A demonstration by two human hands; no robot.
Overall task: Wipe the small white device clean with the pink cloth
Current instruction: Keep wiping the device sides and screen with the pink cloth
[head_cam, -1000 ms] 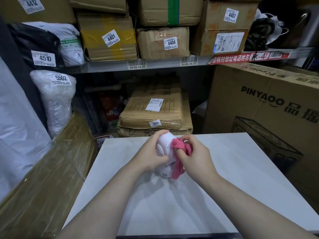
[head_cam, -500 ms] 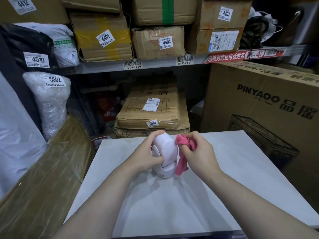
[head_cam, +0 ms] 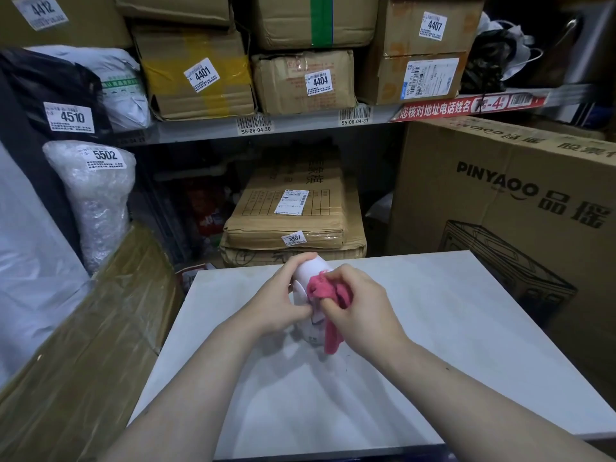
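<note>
The small white device (head_cam: 308, 273) stands on the white table (head_cam: 433, 345) near its far edge, rounded top showing between my hands. My left hand (head_cam: 280, 300) wraps its left side and holds it. My right hand (head_cam: 361, 310) grips the bunched pink cloth (head_cam: 325, 290) and presses it against the device's front and right side. A strip of the cloth hangs down past the device's base. Most of the device's lower body is hidden by my hands and the cloth.
A large PINYAOO carton (head_cam: 510, 208) stands at the table's right. A tilted brown carton (head_cam: 86, 328) leans at the left. Behind the table lie stacked parcels (head_cam: 293, 218), with labelled boxes on the shelf (head_cam: 300, 123) above.
My right hand has shifted the pink cloth from the device's right side onto its front. My left hand has kept its hold. The camera view has shifted slightly.
</note>
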